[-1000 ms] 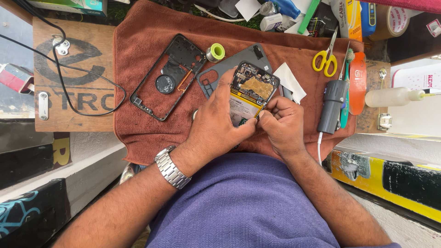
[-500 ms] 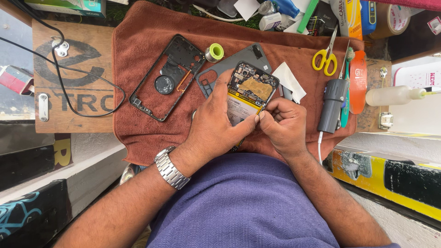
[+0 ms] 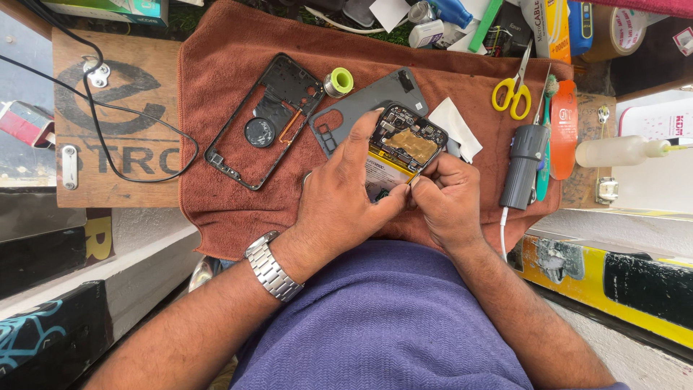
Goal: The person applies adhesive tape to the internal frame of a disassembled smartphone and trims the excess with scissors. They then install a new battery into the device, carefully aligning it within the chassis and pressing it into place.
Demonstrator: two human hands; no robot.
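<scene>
While my left hand (image 3: 346, 198) clamped the opened black phone with its yellow battery (image 3: 401, 150) mid-towel, my right hand (image 3: 444, 198), fingers pinched shut, probed gently; what it gripped, I couldn't tell.

Bare towel (image 3: 216, 87) left of frame (image 3: 263, 121) — scissors (image 3: 512, 90), tools crowd right.

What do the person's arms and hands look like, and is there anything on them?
Both arms are bare up past the elbows, with no gloves and no sleeves reaching the forearms. The left hand has a silver metal link watch around its wrist. The right hand wears nothing on its wrist, and no rings show on the fingers. The person wears a purple shirt.
</scene>
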